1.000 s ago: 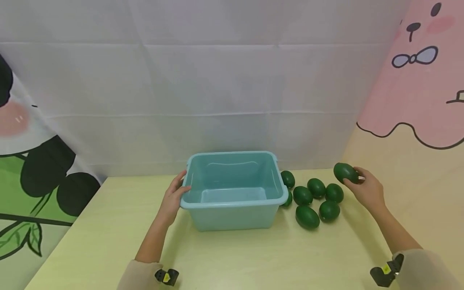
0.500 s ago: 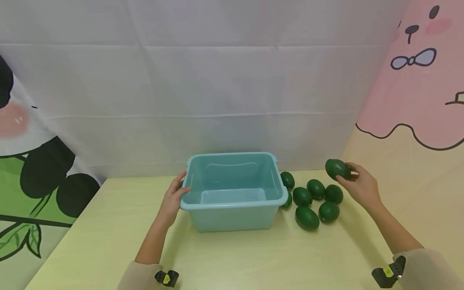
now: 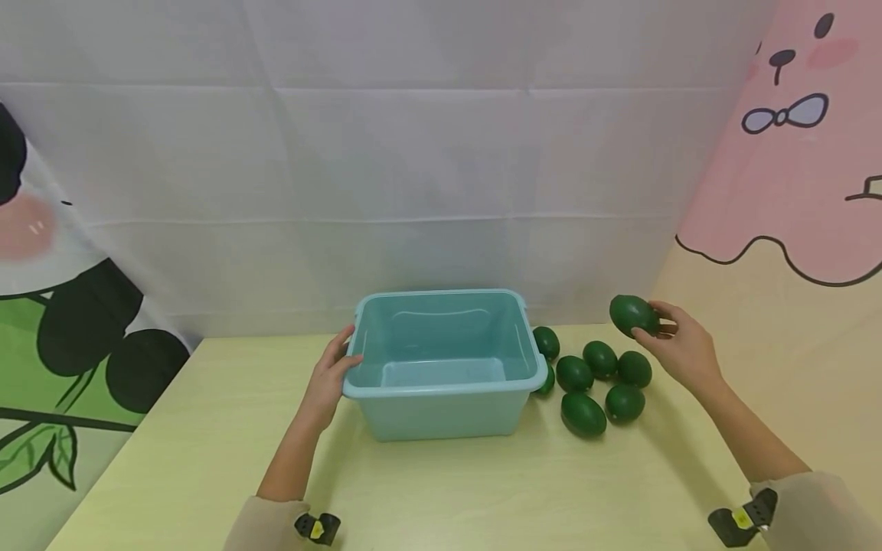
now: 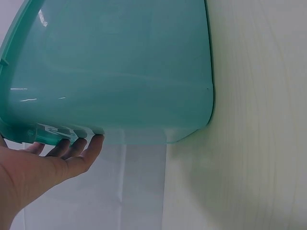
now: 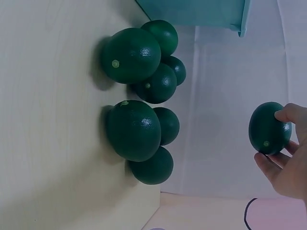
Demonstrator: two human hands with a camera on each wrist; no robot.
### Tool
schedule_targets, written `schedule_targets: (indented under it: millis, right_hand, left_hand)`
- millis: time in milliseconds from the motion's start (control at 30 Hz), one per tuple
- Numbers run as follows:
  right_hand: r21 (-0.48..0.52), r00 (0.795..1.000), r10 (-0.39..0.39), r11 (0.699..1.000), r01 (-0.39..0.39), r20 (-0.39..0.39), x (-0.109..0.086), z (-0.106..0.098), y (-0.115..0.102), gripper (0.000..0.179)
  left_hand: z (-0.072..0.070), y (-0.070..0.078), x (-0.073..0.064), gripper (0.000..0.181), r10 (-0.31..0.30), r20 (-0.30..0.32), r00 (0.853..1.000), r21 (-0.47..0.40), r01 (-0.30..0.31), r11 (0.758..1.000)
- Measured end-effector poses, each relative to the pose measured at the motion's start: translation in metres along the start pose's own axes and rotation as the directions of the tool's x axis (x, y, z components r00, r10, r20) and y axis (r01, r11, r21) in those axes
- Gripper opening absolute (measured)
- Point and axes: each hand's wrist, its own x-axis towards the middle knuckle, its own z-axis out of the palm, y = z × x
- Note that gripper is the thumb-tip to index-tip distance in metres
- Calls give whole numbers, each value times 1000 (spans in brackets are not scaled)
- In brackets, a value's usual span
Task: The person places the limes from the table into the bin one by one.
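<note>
My left hand (image 3: 327, 383) grips the left rim of a light-blue plastic tub (image 3: 441, 413), thumb over the edge and fingers against the outer wall. In the left wrist view those fingers (image 4: 81, 155) press the wall below the rim. The tub stands upright on the table, and nothing shows inside it. My right hand (image 3: 682, 348) holds a dark green avocado (image 3: 632, 314) between thumb and fingertips, raised above several other avocados. In the right wrist view the held avocado (image 5: 267, 128) is well apart from the loose avocados (image 5: 133, 130).
Several avocados (image 3: 583, 414) lie grouped just right of the tub; two are partly hidden behind its side. A pale yellow table (image 3: 441, 497) ends at a white cloth backdrop (image 3: 413, 191). Printed cartoon panels flank the left and right.
My right hand has moved left and slightly up with the avocado, towards the tub. The left hand and the tub stay in place.
</note>
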Motion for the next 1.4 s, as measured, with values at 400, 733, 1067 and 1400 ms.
schedule_targets:
  millis: [400,733,1067,1400]
  right_hand:
    - [12,999,-41,999,41,33,-5,2,-19,62]
    - [29,991,-127,992,126,45,-4,8,-35,59]
    - [39,985,-154,988,151,76,-2,14,-47,56]
    - [66,974,-209,977,204,85,1,20,-58,54]
  left_hand:
    - [0,0,1,58,-7,0,1000,2,7,1000]
    - [0,0,-1,59,-2,9,1000,8,2,1000]
    - [0,0,0,59,-24,-1,1000,10,24,1000]
    - [0,-1,3,60,-23,-9,1000,-1,23,1000]
